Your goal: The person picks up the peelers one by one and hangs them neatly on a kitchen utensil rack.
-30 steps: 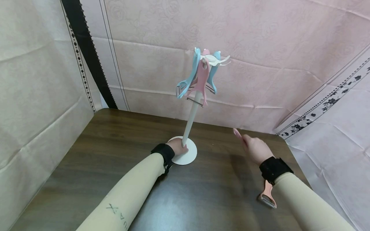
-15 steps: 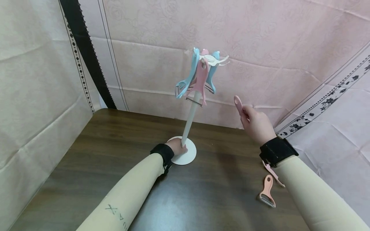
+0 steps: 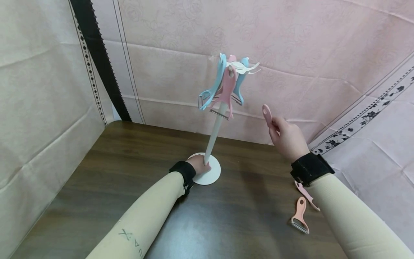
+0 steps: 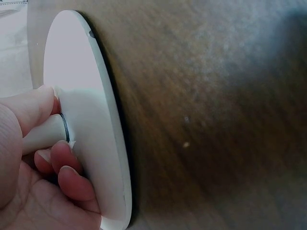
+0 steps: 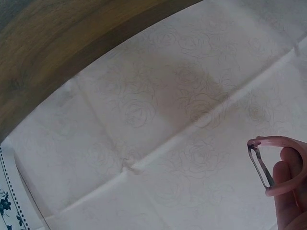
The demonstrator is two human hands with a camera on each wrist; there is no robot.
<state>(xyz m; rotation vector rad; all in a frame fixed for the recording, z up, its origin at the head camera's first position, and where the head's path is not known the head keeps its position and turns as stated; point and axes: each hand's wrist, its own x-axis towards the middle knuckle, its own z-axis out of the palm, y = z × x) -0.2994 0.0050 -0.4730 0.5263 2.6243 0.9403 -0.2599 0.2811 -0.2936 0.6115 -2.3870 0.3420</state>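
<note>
White stand (image 3: 215, 131) goes up from the left hand (image 3: 198, 164) in the head view. That hand is down low, at the bottom of the pole, over the round base (image 3: 210, 176). High above it, a front blue peeler (image 3: 216, 84), a hanging pink peeler (image 3: 228, 86) and a back blue peeler (image 3: 238, 86) hang from the hooks (image 3: 253, 67). The right hand (image 3: 289, 138) is up in the air, well apart from the stand. It pinches a held pink peeler (image 3: 267, 114), with the handle end poking up past the thumb. Below the right hand, an orange peeler (image 3: 300, 210) and a light pink peeler (image 3: 306, 195) lie on the brown tabletop (image 3: 129, 187), near the sleeve (image 3: 352, 216).

In the left wrist view, the left hand grips the pole, with curled fingers around it, right by the base.

In the right wrist view, fingertips (image 5: 283, 172) show inside the curved end of the held pink peeler. Its metal blade (image 5: 260, 165) sits just past them. Behind the hand is pink cloth (image 5: 158, 105) with flowers drawn on it.
</note>
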